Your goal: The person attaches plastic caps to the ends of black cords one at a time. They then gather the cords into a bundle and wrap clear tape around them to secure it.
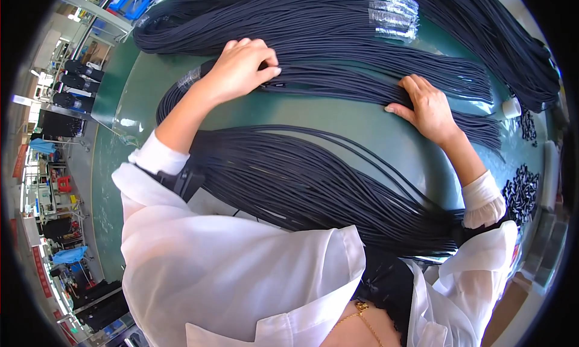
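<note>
A bundle of thin black cables point(338, 84) runs left to right across the green table. My left hand point(242, 69) curls over its left part, thumb and fingers closed around some of the strands. Farther right, my right hand point(425, 105) grips the same bundle, its thumb on the near side and its fingers over the far side. Clear wrap point(189, 78) binds the bundle near its bent left end. Nearer to me, a loose fan of black cables point(301, 172) spreads below both hands. Several strands there arch away from the rest.
At the far side lies a larger cable bundle point(259, 21) with clear tape bands point(394, 12). Another bundle point(488, 39) fills the far right. Small black pieces point(522, 193) lie in piles by a white roll point(511, 108). The green table point(129, 99) ends at the left beside an aisle.
</note>
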Action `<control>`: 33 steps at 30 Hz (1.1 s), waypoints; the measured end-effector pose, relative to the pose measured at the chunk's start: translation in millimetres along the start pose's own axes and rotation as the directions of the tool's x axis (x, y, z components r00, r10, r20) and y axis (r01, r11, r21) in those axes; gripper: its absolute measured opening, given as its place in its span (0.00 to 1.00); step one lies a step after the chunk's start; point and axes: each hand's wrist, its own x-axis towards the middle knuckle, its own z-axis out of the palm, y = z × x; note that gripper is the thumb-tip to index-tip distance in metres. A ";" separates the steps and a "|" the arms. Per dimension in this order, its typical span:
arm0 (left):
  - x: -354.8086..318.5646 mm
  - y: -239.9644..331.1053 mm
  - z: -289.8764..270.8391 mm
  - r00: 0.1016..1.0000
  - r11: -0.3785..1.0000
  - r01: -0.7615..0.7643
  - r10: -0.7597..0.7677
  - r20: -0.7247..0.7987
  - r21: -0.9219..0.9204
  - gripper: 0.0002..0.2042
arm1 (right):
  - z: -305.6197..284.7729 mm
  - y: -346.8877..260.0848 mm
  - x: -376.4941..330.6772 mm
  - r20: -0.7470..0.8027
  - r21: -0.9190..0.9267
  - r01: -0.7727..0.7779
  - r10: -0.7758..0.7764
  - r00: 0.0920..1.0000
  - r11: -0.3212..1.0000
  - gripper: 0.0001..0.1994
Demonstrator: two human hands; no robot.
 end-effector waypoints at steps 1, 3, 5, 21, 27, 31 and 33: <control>-4.8 -7.3 8.2 0.986 0.999 -0.025 0.018 -0.168 -0.041 0.17 | -4.9 0.1 -6.5 -0.007 0.000 -0.006 0.006 1.000 1.000 0.23; -15.9 -23.2 19.9 0.876 0.993 -0.060 0.002 -0.483 -0.105 0.20 | -8.5 0.8 -8.6 -0.024 0.019 0.017 -0.016 1.000 1.000 0.23; -22.1 -27.5 21.1 0.884 0.990 0.096 -0.133 -0.449 -0.105 0.22 | -16.2 6.9 -12.6 -0.002 0.003 0.033 -0.033 0.999 0.999 0.24; -61.5 -15.8 11.5 0.977 0.984 0.147 -0.160 -0.140 -0.099 0.42 | -16.8 25.5 -2.8 -0.168 -0.220 0.101 -0.140 0.976 0.970 0.25; -45.3 -26.0 25.2 0.974 0.998 0.032 -0.018 -0.226 0.061 0.49 | -16.2 -38.5 16.1 -0.125 0.004 0.149 -0.147 0.981 0.989 0.20; -34.3 -28.4 28.8 0.986 0.998 0.054 -0.050 -0.162 0.021 0.51 | 9.4 -92.5 33.9 -0.052 0.482 0.132 -0.123 0.991 0.866 0.22; -38.3 -33.2 27.3 0.983 0.999 0.044 -0.041 -0.180 0.009 0.51 | 12.7 -111.7 44.3 0.012 0.615 0.077 -0.107 0.994 0.785 0.23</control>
